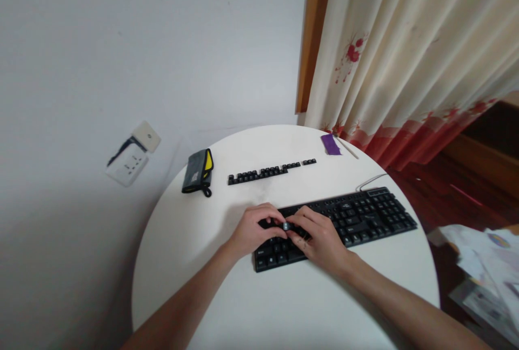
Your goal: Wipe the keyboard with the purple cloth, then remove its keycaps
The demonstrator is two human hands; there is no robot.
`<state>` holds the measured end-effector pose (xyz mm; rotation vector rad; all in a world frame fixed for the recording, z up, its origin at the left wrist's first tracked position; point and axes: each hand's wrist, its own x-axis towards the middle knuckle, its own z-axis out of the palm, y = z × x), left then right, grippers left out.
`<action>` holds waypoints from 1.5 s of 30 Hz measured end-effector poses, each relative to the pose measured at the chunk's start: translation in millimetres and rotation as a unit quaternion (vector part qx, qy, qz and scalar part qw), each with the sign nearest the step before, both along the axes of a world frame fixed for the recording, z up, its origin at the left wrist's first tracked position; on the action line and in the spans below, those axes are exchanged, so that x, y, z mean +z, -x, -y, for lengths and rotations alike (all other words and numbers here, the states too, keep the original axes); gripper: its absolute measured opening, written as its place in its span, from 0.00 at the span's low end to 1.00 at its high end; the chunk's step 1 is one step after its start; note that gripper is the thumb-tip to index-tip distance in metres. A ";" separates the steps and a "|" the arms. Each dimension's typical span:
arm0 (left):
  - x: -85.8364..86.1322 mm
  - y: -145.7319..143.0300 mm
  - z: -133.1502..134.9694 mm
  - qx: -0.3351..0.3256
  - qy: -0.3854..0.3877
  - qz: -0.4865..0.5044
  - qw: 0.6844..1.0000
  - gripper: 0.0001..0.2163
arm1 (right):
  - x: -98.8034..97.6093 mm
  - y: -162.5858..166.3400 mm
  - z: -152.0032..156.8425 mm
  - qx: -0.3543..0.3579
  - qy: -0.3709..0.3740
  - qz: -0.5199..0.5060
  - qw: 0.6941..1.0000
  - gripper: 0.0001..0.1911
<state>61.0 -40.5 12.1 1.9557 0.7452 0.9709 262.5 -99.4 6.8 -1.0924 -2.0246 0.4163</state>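
Observation:
A black keyboard (357, 217) lies on the round white table (227, 296), its left end under both my hands. My left hand (253, 231) rests curled on the keyboard's left part, fingers bent over the keys. My right hand (318, 236) is closed beside it, and its fingertips pinch a small grey thing (286, 226) that I cannot name. Farther back a row of loose black keycaps (267, 172) lies on the table.
A grey and yellow pouch (198, 172) sits at the table's back left. A purple slip (331, 144) and a thin stick lie at the back edge. Cream and red curtains hang at the right. A wall socket (132, 155) is at the left. Papers lie on the floor at the right.

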 end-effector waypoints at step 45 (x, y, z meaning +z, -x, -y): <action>-9.1 10.0 -4.3 0.045 0.047 0.012 0.998 0.19 | -12.2 -13.6 -166.4 -0.267 0.201 0.237 0.912 0.11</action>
